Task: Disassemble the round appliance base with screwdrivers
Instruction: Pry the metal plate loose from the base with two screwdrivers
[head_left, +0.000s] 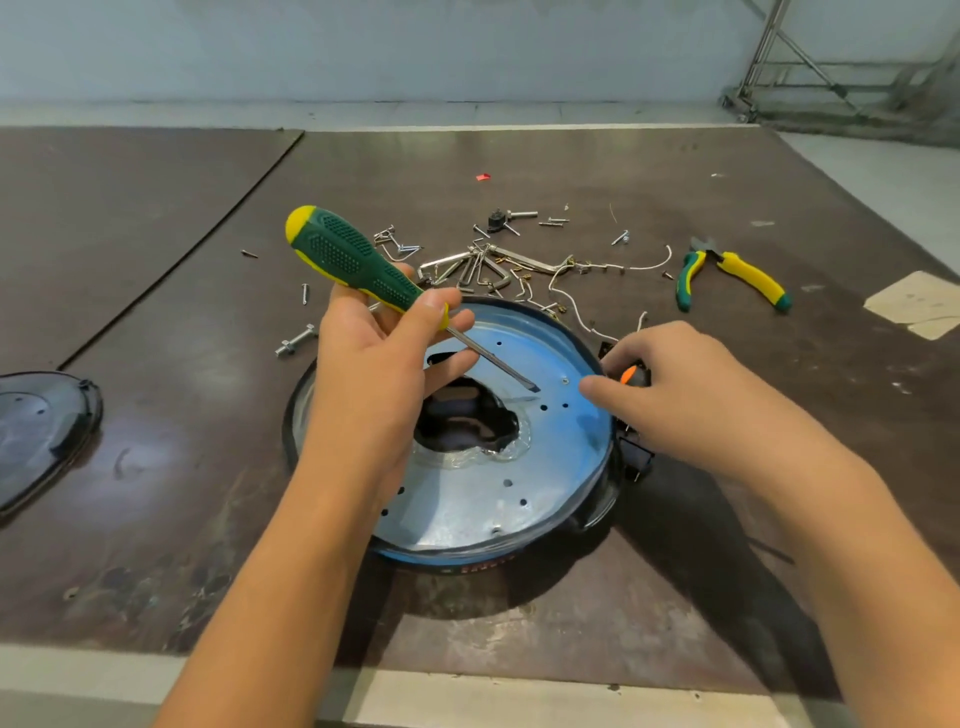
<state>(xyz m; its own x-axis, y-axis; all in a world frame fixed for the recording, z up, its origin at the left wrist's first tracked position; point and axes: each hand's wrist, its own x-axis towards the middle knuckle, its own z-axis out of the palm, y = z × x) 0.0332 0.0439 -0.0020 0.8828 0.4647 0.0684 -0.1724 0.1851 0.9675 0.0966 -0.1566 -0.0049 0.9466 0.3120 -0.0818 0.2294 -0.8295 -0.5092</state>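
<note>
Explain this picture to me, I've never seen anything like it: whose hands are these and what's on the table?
It is one picture from a camera worn on a person's head, looking down at their two bare hands; there is no machine. The left hand holds a green and yellow screwdriver over a round appliance base, which lies on a brown table with its metal plate up. The right hand is at the base's right rim, fingers curled round a small black and orange part, mostly hidden. Behind the base lie loose screws and metal bits, pliers to their right, and a black cover at the far left.
</note>
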